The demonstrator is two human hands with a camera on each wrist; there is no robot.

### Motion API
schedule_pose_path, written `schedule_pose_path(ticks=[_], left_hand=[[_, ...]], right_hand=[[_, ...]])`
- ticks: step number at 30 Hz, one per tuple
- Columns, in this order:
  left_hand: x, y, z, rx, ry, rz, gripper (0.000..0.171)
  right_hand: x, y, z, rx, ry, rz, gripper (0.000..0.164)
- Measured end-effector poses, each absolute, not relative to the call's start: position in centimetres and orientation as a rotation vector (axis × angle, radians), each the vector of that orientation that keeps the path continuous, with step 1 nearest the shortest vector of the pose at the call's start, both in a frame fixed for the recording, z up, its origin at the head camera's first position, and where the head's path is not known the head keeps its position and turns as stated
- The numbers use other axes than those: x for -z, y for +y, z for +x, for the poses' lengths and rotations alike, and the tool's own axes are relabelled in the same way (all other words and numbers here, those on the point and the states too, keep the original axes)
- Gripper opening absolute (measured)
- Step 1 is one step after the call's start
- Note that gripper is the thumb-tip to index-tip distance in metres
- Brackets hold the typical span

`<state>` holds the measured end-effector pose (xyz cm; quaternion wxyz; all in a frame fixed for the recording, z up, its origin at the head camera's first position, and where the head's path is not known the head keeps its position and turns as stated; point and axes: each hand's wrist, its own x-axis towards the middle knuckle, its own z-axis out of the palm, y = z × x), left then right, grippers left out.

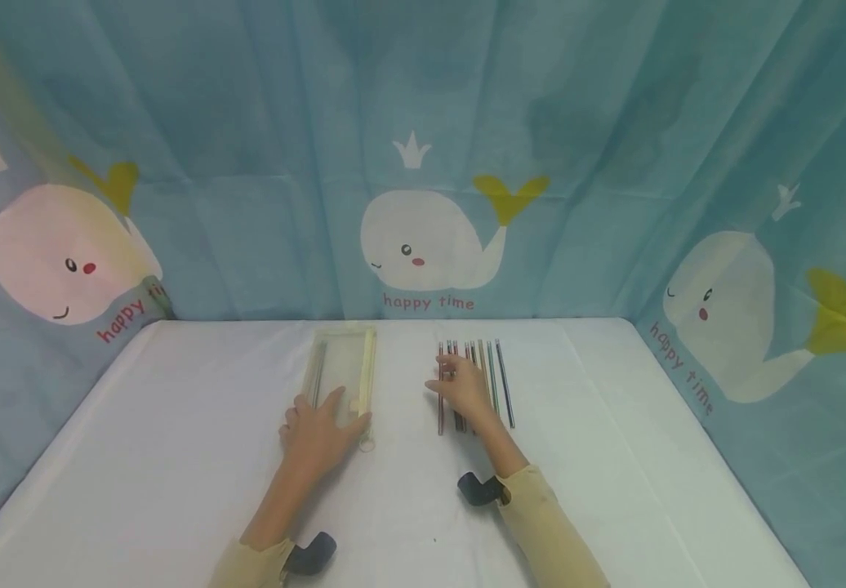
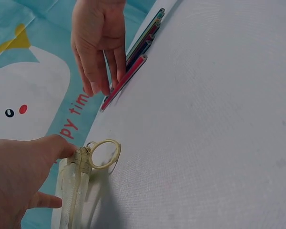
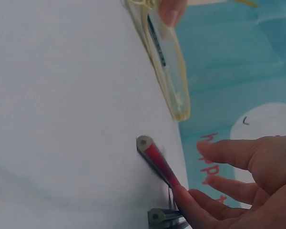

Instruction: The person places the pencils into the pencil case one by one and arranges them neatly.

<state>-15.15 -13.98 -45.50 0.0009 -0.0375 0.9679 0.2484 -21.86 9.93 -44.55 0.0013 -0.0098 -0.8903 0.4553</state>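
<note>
My left hand [image 1: 318, 437] rests with fingers spread over the near half of a cream-edged mesh pencil case [image 1: 345, 359]. Its thumb lies at the zipper end, beside a round ring pull [image 2: 118, 155]. Through the mesh, a slim dark pencil [image 3: 157, 42] shows inside the case. To the right, my right hand [image 1: 465, 388] is over a row of several pencils [image 1: 505, 384]. Its fingers are loosely extended, and one fingertip is right at the red pencil [image 3: 158, 160], the leftmost of the row. The hand partly hides the pencils beneath it.
A white cloth covers the table [image 1: 158, 449]. Behind and at both sides hangs a blue curtain [image 1: 283, 229] printed with whales. A dark curved wrist mount [image 1: 480, 490] sticks out from the right sleeve, and a similar mount [image 1: 313, 555] from the left.
</note>
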Motion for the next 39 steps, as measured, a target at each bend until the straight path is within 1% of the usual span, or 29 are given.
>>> schedule_pose_path(ticks=[10,18,23,31,39], left_hand=[[45.4,-13.9,-15.1,-0.791,3.048,-0.112,0.077],[45.5,-13.8,-15.1,-0.787,3.054,-0.112,0.077],[45.4,-13.7,-15.1,-0.78,3.054,-0.117,0.077],[45.3,-13.7,-14.9,-0.791,3.044,-0.125,0.076],[45.0,-13.6,-14.8,-0.787,3.052,-0.118,0.075]], right_hand=[[44.8,9.1,-21.6,-1.5,-2.766,0.047,0.056],[45.7,8.4,-22.1,-1.318,-2.817,0.008,0.062],[45.9,8.3,-22.1,-1.313,-2.824,0.006,0.066],[45.8,8.4,-22.0,-1.274,-2.843,0.049,0.062],[45.6,8.6,-22.2,-1.317,-2.891,-0.021,0.059]])
